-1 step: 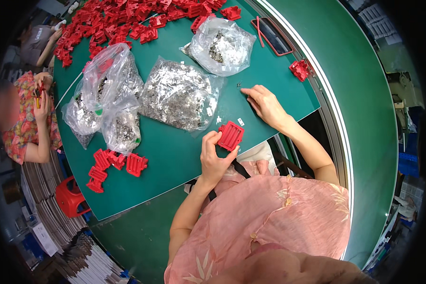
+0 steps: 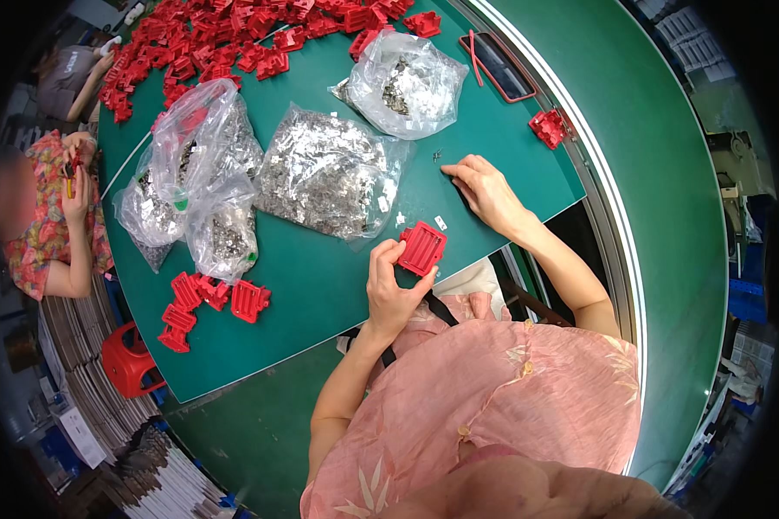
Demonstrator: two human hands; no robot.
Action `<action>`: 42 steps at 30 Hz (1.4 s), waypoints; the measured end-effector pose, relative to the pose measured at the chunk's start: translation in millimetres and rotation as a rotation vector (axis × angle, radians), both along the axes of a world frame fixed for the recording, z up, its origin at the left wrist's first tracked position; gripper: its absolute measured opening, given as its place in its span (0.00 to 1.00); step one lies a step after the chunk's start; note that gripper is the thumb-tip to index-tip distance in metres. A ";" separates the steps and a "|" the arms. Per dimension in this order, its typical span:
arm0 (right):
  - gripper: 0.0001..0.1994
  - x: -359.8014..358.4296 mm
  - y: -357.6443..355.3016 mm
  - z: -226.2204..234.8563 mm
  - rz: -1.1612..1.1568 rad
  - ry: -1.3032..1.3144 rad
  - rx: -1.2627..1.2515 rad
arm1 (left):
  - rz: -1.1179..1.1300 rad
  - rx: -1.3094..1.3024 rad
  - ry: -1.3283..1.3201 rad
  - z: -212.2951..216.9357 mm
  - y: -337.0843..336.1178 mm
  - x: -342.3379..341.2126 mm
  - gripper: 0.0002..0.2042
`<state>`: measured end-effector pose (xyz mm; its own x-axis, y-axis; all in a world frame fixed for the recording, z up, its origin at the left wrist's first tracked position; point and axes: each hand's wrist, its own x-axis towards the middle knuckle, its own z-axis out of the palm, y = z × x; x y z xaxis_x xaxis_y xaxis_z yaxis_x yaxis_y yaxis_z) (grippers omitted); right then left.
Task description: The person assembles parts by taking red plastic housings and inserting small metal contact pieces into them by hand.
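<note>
My left hand (image 2: 391, 290) grips a red plastic slotted housing (image 2: 422, 249) by its left side and lower corner, above the table's near edge. The housing's ridged face is turned up. To the right, my right hand (image 2: 486, 192) rests low over the table, thumb and fingers drawn together. Whatever may be between its fingertips is too small to make out. Just beyond those fingertips lie a few tiny dark metal pieces (image 2: 437, 156). Two small pale metal tabs, one of them a plate with holes (image 2: 441, 222), lie between the housing and the bags.
Clear bags of small metal parts (image 2: 325, 173) stand ahead on the green table (image 2: 320, 303). A heap of red housings (image 2: 208, 43) covers the far left; several more (image 2: 178, 318) lie near left. A phone (image 2: 504, 67) lies far right. Another person (image 2: 61, 208) works at the left.
</note>
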<state>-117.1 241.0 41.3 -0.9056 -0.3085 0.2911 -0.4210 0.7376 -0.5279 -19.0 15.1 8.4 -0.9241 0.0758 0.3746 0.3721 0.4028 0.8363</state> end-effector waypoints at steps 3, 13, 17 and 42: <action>0.08 2.1 -3.5 4.6 -0.063 -0.071 -0.128 | 0.000 0.005 0.023 -1.6 -1.0 -0.2 0.31; 0.04 16.9 7.6 2.5 -0.152 0.022 0.033 | -0.006 0.010 0.017 0.9 -0.6 -1.8 0.31; 0.04 25.8 -3.4 23.4 -0.197 -0.269 -0.163 | 0.031 -0.005 0.027 -0.8 1.4 -0.1 0.31; 0.05 29.1 -42.6 29.3 0.073 -0.645 -0.433 | 0.046 -0.046 0.127 6.5 -0.6 1.9 0.30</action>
<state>-87.9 198.4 70.7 -0.9186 -0.3531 -0.1776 0.0270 0.3923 -0.9194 -17.1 14.5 14.9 -0.8725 0.0547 0.4856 0.4539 0.4589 0.7638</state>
